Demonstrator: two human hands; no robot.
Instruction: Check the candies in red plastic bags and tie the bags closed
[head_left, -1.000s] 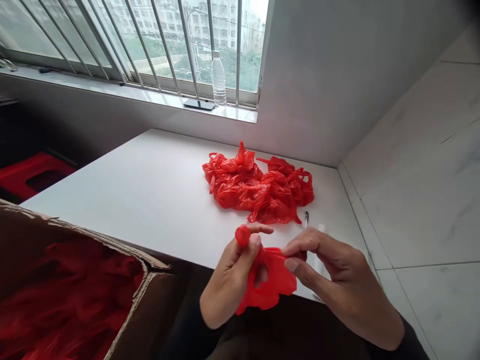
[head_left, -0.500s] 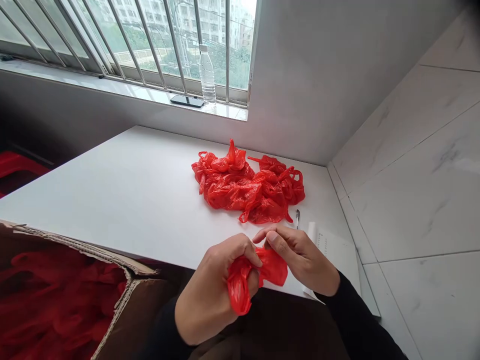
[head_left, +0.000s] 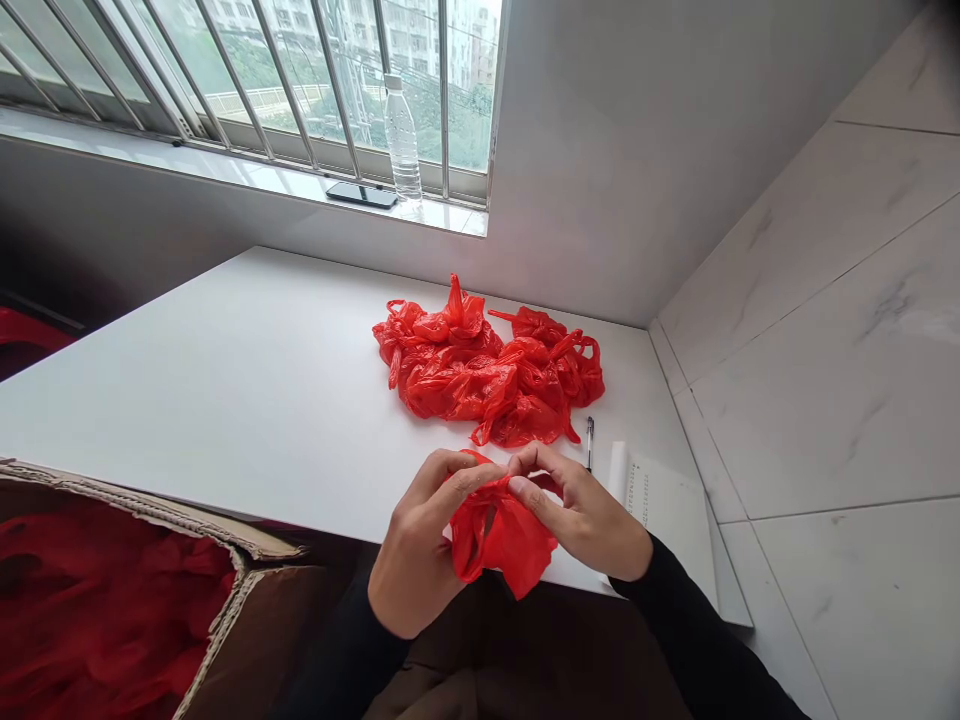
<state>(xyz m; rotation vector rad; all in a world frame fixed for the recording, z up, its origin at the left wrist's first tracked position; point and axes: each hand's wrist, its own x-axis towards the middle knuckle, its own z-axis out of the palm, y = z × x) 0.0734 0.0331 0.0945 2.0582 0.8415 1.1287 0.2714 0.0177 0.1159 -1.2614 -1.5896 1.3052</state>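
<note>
Left hand point(head_left: 420, 550) now uncurled, its fingers and those of right hand point(head_left: 589, 515) pinching one bag point(head_left: 519, 545); heap point(head_left: 480, 380) already on surface point(head_left: 202, 370), box point(head_left: 274, 615) still red-filled.

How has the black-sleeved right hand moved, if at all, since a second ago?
Yes, the right hand moved left toward the bare left hand, judged against the white, dark-marked paper, which it mostly covered then but now leaves largely visible.

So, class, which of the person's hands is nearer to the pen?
The right. The right hand is just on the near side of the pen; the left hand is farther off, to the pen's left. Both hold a red bag.
</note>
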